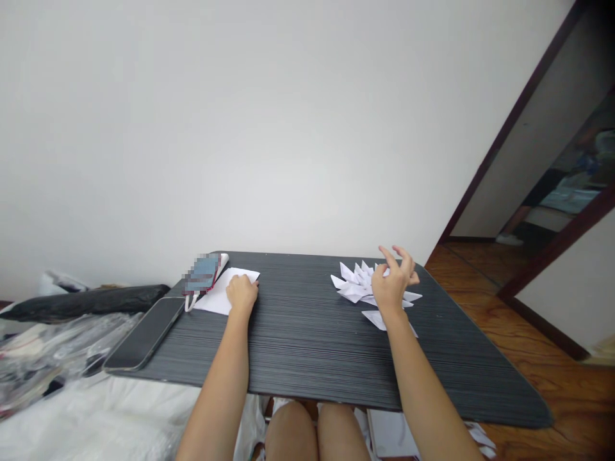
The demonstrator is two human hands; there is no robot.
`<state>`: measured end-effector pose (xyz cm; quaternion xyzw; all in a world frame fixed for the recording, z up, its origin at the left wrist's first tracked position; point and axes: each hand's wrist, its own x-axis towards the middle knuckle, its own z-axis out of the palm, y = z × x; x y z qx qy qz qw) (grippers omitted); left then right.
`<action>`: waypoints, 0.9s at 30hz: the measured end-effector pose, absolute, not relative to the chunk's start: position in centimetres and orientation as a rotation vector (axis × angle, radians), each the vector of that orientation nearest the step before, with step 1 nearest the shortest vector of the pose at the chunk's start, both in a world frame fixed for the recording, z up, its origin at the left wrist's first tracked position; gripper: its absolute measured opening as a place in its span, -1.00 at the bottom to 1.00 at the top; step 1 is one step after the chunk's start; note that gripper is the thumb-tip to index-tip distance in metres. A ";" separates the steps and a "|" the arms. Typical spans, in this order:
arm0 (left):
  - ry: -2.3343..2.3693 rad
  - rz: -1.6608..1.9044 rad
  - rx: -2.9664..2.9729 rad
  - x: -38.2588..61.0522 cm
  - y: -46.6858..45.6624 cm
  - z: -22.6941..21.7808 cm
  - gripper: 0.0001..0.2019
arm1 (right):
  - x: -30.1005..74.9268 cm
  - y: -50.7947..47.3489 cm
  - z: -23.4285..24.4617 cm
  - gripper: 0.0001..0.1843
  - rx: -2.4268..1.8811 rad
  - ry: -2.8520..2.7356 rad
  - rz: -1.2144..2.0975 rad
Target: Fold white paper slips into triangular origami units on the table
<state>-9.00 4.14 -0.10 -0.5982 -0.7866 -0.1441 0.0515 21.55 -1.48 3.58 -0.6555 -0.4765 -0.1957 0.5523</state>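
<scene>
My left hand lies at the right edge of a small stack of white paper, its fingers curled down onto the paper; the fingertips are partly hidden. Over on the right, my right hand is raised above a group of folded white paper pieces with pointed ends, fingers apart and nothing visible in them. It covers part of that group. One more folded piece lies nearer to me, partly behind my right wrist.
A phone with a white cable lies at the table's far left, touching the paper. A larger dark-screened device rests along the left edge of the black table. Plastic-wrapped items lie beyond that edge. A white wall stands behind.
</scene>
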 end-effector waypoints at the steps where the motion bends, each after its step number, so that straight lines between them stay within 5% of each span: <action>1: -2.391 -0.443 -1.813 -9.1 4.2 -0.1 -0.65 | 21.5 -1.4 3.5 -0.52 -1.549 -1.130 -0.458; 11: -2.520 -0.648 -1.771 -10.1 4.7 -0.3 -0.66 | 21.7 -0.9 2.9 -0.52 -1.541 -1.210 -0.354; 27: -2.290 -0.418 -1.894 -8.7 4.3 0.2 -0.70 | 20.8 -0.4 2.1 -0.63 -1.548 -1.427 -0.196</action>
